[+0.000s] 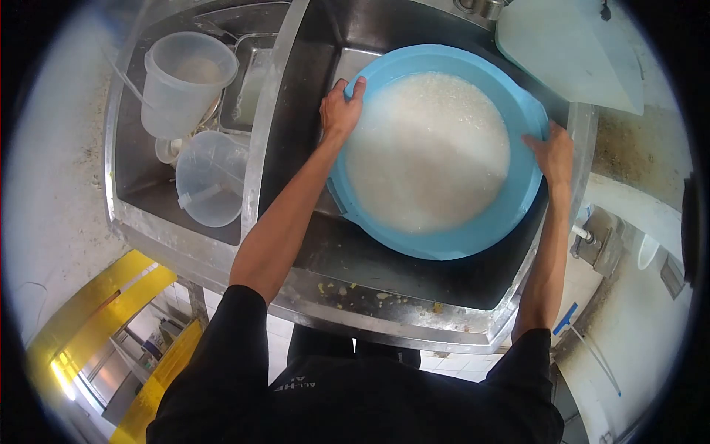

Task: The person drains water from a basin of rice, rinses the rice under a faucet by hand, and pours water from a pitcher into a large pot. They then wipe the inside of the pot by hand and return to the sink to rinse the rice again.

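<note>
A wide light-blue plastic basin (444, 246) sits in the right-hand bowl of a steel sink. Inside it is a broad, whitish mass that looks like rice in cloudy water (429, 155). My left hand (342, 111) grips the basin's rim at the upper left, thumb over the edge. At the right side, my right hand (553, 154) holds the opposite rim, its thumb on the inside and the other fingers partly hidden behind the wall.
In the left sink bowl lie a translucent bucket (177, 92), a second clear container (211, 177) and a steel tray (255, 81). Food scraps dot the sink's front edge (392, 303). A pale translucent panel or container (569, 52) juts in at the upper right.
</note>
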